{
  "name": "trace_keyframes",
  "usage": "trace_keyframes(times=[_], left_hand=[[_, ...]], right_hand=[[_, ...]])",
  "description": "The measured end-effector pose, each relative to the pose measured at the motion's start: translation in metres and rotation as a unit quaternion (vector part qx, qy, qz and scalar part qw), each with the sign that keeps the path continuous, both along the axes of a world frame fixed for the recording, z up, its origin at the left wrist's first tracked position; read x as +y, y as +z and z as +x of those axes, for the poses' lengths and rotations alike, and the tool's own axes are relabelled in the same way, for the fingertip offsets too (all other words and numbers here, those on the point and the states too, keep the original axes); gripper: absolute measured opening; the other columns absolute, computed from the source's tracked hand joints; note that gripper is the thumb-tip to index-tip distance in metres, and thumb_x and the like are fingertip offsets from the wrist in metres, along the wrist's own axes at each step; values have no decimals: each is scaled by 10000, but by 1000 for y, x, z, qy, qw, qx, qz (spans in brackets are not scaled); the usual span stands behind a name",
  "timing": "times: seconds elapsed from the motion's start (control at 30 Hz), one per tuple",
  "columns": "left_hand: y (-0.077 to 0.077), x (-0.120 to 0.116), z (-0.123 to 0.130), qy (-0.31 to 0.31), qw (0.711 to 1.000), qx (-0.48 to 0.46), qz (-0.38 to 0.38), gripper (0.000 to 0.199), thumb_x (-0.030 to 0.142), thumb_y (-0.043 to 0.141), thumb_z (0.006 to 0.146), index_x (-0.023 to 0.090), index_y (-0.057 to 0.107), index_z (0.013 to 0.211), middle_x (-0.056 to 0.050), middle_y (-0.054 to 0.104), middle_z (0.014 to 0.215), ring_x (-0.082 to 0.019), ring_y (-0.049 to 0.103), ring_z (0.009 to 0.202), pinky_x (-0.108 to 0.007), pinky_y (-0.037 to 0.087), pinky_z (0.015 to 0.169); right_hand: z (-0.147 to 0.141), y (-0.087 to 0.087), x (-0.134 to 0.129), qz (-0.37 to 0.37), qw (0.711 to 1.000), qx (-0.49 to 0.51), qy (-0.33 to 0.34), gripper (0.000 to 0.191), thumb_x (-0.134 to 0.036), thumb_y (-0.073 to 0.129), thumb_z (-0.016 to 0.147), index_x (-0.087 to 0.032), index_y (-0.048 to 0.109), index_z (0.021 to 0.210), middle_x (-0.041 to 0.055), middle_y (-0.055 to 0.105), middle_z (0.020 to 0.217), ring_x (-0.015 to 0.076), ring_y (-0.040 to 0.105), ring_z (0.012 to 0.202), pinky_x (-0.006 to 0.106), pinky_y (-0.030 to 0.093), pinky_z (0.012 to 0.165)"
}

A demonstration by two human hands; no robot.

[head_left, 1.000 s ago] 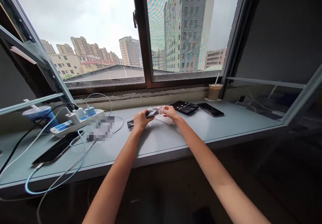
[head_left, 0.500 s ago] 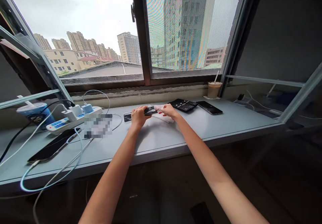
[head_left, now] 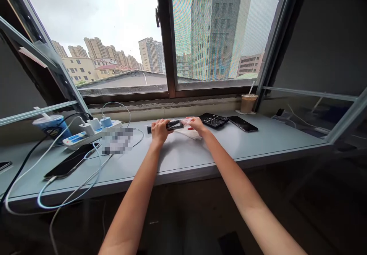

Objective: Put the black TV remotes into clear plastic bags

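Observation:
My left hand (head_left: pixel 160 131) is wrapped round a slim, black, bar-shaped object (head_left: pixel 174 124), whose ends stick out on both sides of the fingers. Its exact kind cannot be made out. At the object's right end, my right hand (head_left: pixel 196 125) pinches crinkled clear plastic wrap (head_left: pixel 186 122) between thumb and fingers. More of the pale, see-through plastic hangs below the right hand, near the tabletop. Just past that hand lie black devices with rows of buttons (head_left: pixel 213 120), and a black phone (head_left: pixel 243 124) rests beside them.
On the grey-white table (head_left: pixel 183 159), a power strip (head_left: pixel 91 134) with plugged-in chargers stands left. Near it lie a phone (head_left: pixel 70 161) on a cable and a blurred-out patch (head_left: pixel 117 140). A blue cup (head_left: pixel 53 128) is far left, an iced drink (head_left: pixel 248 103) by the window.
The whole view has shifted slightly, so things sit further right. Both hands keep their hold, the left on the black object and the right on the plastic wrap, with only slight movement.

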State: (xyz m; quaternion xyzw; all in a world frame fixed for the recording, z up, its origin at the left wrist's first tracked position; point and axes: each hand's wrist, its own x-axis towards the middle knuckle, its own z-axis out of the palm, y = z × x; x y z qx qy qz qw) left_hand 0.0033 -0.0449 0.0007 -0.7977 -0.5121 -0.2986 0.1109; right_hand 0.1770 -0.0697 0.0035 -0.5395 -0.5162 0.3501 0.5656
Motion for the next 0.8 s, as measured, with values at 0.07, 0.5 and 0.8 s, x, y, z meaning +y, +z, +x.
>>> trace_keyframes(times=[0.07, 0.5, 0.8], left_hand=[[0, 1, -1, 2, 1000, -2, 1, 260, 269, 677, 710, 262, 609, 961, -32, 644, 973, -236, 535, 977, -342, 318, 857], [-4, 8, -9, 39, 999, 1, 0, 214, 264, 655, 731, 245, 591, 935, -35, 636, 974, -240, 532, 962, -346, 314, 843], [-4, 6, -6, 33, 998, -50, -2, 248, 305, 642, 744, 232, 601, 977, -62, 605, 980, -256, 502, 1001, -344, 330, 839]], right_hand=[[1, 1, -1, -1, 1000, -2, -11, 132, -262, 687, 638, -147, 622, 629, 53, 636, 1023, 138, 590, 792, 192, 490, 542], [12, 1, 1, 32, 996, -10, -81, 85, -219, 630, 660, -143, 667, 648, 77, 539, 1206, 150, 580, 849, 190, 482, 532], [12, -3, 12, 79, 981, 9, -179, 312, -385, 432, 861, -130, 596, 936, 83, 605, 984, 101, 547, 569, 238, 438, 581]])
